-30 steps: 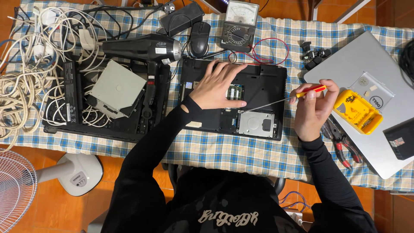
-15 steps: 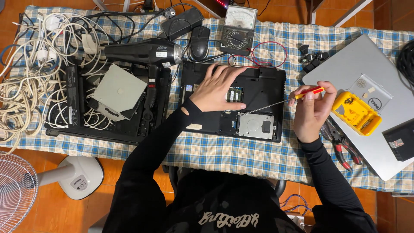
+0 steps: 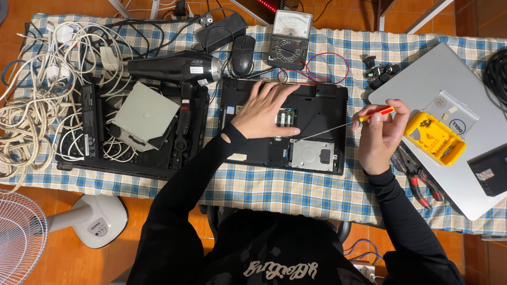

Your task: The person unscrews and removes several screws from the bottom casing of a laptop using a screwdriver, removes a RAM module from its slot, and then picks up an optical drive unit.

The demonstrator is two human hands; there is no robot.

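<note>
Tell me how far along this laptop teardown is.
Done: the laptop lies bottom up with its covers off, memory and drive exposed. In hand: left hand steadies it; right hand holds a screwdriver tipped at the drive's corner. Left: drive and memory are not yet removed.

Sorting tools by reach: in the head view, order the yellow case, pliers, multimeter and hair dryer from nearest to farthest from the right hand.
From the right hand:
1. Yellow case, just right of it.
2. Pliers, lower right.
3. Multimeter, upper left.
4. Hair dryer, far left.

Matt black plastic laptop base (image 3: 317, 103)
</note>
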